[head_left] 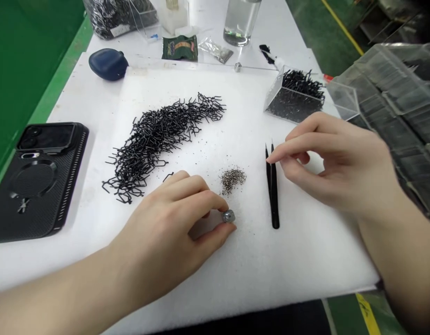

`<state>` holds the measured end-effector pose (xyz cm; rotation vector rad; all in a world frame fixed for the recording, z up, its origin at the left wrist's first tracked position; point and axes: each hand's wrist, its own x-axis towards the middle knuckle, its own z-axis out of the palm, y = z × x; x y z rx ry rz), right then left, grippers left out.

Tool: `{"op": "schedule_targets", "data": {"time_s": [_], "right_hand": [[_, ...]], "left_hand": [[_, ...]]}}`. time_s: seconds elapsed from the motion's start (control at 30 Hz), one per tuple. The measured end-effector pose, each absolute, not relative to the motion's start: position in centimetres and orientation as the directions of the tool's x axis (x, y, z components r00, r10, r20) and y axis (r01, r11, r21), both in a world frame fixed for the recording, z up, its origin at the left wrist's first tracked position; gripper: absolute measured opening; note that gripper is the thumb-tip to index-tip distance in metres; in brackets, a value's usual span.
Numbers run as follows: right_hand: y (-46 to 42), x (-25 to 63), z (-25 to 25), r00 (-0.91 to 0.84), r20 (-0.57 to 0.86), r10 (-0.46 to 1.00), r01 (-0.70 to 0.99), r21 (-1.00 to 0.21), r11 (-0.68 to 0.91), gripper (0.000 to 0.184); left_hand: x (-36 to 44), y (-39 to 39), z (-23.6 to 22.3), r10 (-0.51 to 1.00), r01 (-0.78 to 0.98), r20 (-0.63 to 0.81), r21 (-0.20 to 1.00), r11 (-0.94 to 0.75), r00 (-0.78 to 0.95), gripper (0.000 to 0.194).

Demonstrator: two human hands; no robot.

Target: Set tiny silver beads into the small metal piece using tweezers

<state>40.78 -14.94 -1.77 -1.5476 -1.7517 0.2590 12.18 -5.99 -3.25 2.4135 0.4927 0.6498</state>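
Note:
My left hand (176, 214) pinches a small grey metal piece (229, 216) between thumb and forefinger, low over the white mat. Just beyond it lies a little heap of tiny metallic grains (233, 179). Black tweezers (272, 195) rest on the mat, points facing away from me. My right hand (336, 158) hovers at their upper end, fingers bent and a little apart, holding nothing I can see. Its forefinger tip overlaps one prong; whether it touches is unclear. A long pile of black forked wire pieces (162, 135) spreads beyond my left hand.
A clear box (275, 100) of black pieces lies tilted at the right. Behind the mat (201, 279) are a blue rubber bulb (108, 64), a green packet (180, 48) and a jar of clear liquid (241, 21). A black phone (36, 186) lies left; plastic cases (396, 93) stand right.

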Motion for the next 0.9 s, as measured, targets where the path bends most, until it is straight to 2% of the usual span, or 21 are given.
{"op": "schedule_targets", "data": {"time_s": [0.07, 0.1, 0.2, 0.27, 0.47, 0.63, 0.77, 0.9], "right_hand": [[-15.1, 41.0, -0.6, 0.037, 0.407, 0.913, 0.734, -0.631, 0.251, 0.022], [-15.3, 41.2, 0.3, -0.001, 0.364, 0.931, 0.727, -0.640, 0.251, 0.020], [-15.7, 41.6, 3.2, -0.159, 0.099, 0.982, 0.779, -0.598, 0.187, 0.018], [-15.2, 41.2, 4.6, -0.149, 0.021, 0.989, 0.831, -0.540, 0.137, 0.016], [-8.1, 38.2, 3.3, -0.177, 0.197, 0.964, 0.810, -0.528, 0.257, 0.017], [-2.7, 36.2, 0.9, -0.240, 0.227, 0.944, 0.814, -0.483, 0.323, 0.027], [-2.1, 35.3, 0.2, -0.260, 0.229, 0.938, 0.830, -0.443, 0.338, 0.027], [-2.0, 35.1, 0.1, -0.260, 0.228, 0.938, 0.823, -0.456, 0.339, 0.032]], "left_hand": [[12.1, -6.0, -3.6, 0.482, 0.181, 0.342, 0.634, -0.752, 0.806, 0.011], [12.1, -6.1, -3.7, 0.488, 0.179, 0.346, 0.640, -0.747, 0.802, 0.012], [12.2, -6.1, -3.6, 0.495, 0.185, 0.317, 0.662, -0.726, 0.809, 0.008], [12.3, -6.1, -3.4, 0.486, 0.181, 0.297, 0.673, -0.717, 0.822, 0.006], [12.6, -5.9, -3.3, 0.484, 0.144, 0.338, 0.683, -0.717, 0.807, 0.016], [12.6, -5.8, -3.4, 0.474, 0.127, 0.332, 0.696, -0.707, 0.816, 0.014], [12.6, -6.0, -3.4, 0.483, 0.113, 0.337, 0.717, -0.688, 0.808, 0.013], [12.5, -6.0, -3.2, 0.506, 0.097, 0.337, 0.752, -0.652, 0.794, 0.012]]}}
